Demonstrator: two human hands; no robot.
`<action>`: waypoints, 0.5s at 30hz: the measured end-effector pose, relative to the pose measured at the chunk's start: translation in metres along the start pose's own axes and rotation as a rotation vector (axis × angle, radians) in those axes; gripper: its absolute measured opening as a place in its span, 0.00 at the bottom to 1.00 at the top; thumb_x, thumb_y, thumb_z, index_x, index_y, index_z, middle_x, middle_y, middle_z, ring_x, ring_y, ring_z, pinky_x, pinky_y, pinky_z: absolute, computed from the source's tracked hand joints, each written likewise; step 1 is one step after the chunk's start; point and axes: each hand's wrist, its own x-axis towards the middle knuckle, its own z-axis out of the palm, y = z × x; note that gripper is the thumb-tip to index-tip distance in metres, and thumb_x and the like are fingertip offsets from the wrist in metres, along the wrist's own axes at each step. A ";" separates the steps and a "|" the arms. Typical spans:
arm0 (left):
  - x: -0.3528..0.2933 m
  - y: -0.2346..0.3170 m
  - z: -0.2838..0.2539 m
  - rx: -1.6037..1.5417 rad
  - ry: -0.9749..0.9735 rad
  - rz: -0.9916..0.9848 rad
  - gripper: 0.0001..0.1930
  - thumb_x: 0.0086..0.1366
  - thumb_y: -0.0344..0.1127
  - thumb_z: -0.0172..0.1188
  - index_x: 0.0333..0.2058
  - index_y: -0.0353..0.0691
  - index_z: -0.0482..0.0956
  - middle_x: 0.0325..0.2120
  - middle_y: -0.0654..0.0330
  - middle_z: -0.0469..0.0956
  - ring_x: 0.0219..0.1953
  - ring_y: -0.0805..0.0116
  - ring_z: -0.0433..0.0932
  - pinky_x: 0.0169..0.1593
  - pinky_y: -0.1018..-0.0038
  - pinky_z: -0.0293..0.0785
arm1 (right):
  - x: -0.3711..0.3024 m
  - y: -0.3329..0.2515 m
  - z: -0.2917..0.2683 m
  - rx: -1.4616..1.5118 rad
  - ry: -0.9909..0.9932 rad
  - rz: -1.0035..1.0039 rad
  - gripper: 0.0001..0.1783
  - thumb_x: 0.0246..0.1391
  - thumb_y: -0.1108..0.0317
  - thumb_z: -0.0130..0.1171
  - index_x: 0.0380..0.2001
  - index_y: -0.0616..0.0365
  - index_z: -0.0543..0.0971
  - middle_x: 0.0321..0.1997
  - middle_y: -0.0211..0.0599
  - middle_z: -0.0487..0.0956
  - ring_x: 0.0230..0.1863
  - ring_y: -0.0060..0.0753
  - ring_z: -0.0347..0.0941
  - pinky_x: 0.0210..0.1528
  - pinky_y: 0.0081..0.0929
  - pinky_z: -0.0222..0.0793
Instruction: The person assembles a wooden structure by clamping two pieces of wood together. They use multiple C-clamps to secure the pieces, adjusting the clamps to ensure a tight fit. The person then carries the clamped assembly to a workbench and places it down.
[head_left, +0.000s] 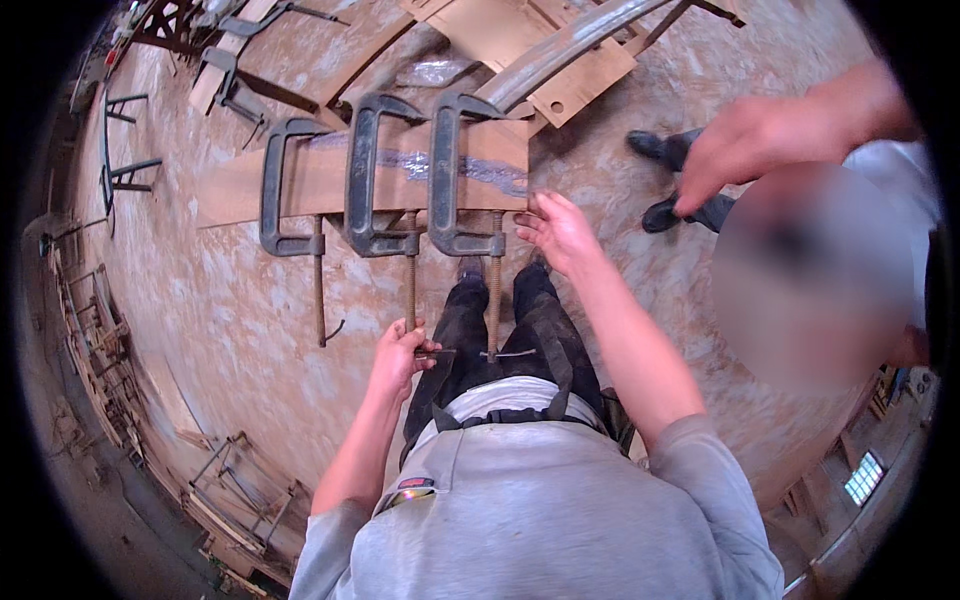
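Observation:
My left hand [398, 355] is closed round the lower end of the middle G-clamp's [360, 180] screw, at its cross handle. My right hand [562, 235] is at the near right corner of a long wooden board [235, 190], its fingers partly spread and fingertips against the edge. Clear, shiny plastic film lies along the board's face. Two more dark G-clamps, a left one [272, 190] and a right one [441, 170], straddle the board, their threaded screws pointing toward me.
A co-worker's hand [745, 145] reaches in from the right, above their dark shoes [650, 145]. Beyond the board lie curved wooden pieces [590, 85] and another clamp [222, 70]. Metal stands [130, 175] are at the far left. Wooden frames [235, 480] line the lower left.

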 end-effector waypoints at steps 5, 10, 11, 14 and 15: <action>0.011 0.000 -0.002 0.046 0.006 0.001 0.10 0.62 0.31 0.50 0.42 0.39 0.68 0.25 0.62 0.72 0.28 0.71 0.76 0.26 0.77 0.72 | -0.041 0.029 -0.024 -0.201 -0.058 0.095 0.16 0.60 0.61 0.51 0.47 0.57 0.68 0.46 0.38 0.74 0.43 0.34 0.73 0.41 0.33 0.71; 0.013 0.001 -0.004 0.096 0.024 0.009 0.08 0.62 0.32 0.51 0.40 0.40 0.69 0.25 0.64 0.73 0.26 0.74 0.74 0.25 0.77 0.71 | -0.095 0.066 0.000 -0.348 -0.239 0.045 0.22 0.56 0.63 0.57 0.51 0.59 0.68 0.48 0.37 0.74 0.45 0.33 0.73 0.44 0.30 0.71; 0.018 -0.001 -0.007 0.110 -0.012 0.008 0.08 0.62 0.32 0.51 0.40 0.40 0.69 0.26 0.64 0.73 0.26 0.75 0.73 0.25 0.77 0.71 | -0.099 0.074 0.004 -0.437 -0.219 0.019 0.22 0.55 0.64 0.57 0.51 0.60 0.68 0.47 0.37 0.74 0.45 0.32 0.73 0.44 0.29 0.71; 0.024 -0.005 -0.011 0.109 -0.051 0.079 0.09 0.62 0.34 0.51 0.39 0.37 0.71 0.24 0.61 0.74 0.24 0.73 0.72 0.25 0.76 0.72 | -0.106 0.094 0.001 -0.658 -0.165 0.003 0.21 0.55 0.67 0.56 0.51 0.60 0.69 0.46 0.36 0.75 0.43 0.30 0.73 0.44 0.27 0.70; 0.027 -0.002 -0.013 0.219 -0.095 0.123 0.07 0.62 0.33 0.50 0.36 0.37 0.72 0.24 0.62 0.74 0.23 0.73 0.72 0.24 0.76 0.71 | -0.106 0.100 -0.009 -0.695 -0.143 0.040 0.21 0.55 0.69 0.55 0.51 0.61 0.69 0.45 0.36 0.76 0.42 0.28 0.73 0.44 0.25 0.70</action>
